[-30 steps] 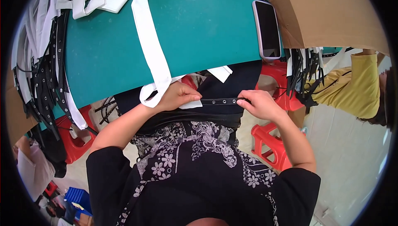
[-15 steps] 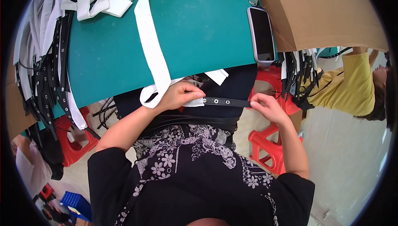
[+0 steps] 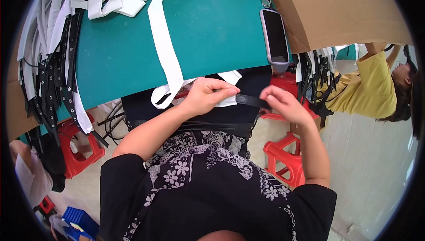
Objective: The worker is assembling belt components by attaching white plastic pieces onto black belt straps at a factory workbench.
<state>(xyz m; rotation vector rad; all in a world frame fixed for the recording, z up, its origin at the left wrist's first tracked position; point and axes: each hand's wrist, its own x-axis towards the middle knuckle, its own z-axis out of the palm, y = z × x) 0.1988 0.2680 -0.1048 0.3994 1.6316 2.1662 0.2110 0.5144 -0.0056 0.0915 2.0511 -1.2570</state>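
The left hand (image 3: 211, 96) is just off the near edge of the green counter (image 3: 119, 59), thumb pressed to the fingers, pinching a white strip end (image 3: 228, 102) together with one end of a black strap (image 3: 249, 100). The strap stretches rightward from that pinch, over the dark cloth (image 3: 248, 82) between the wearer and the counter, and its right end reaches the right hand (image 3: 279, 101). That hand has curled fingers; whether they grip the strap or only touch it, I cannot tell.

A long white strip (image 3: 164, 46) runs from the far side of the counter to its near edge, where it loops beside the left wrist. A heap of white strips (image 3: 128, 4) lies at the far left. Black eyelet straps (image 3: 66, 77) hang with white strips over the left edge.

On the right side of the counter lies a phone (image 3: 276, 37), dark screen up, with keys (image 3: 265, 1) beyond it and a cardboard box (image 3: 341, 15) just beside it. Farther right is a co-worker in a yellow shirt (image 3: 369, 90). A red stool (image 3: 285, 159) stands on the floor near the right forearm.
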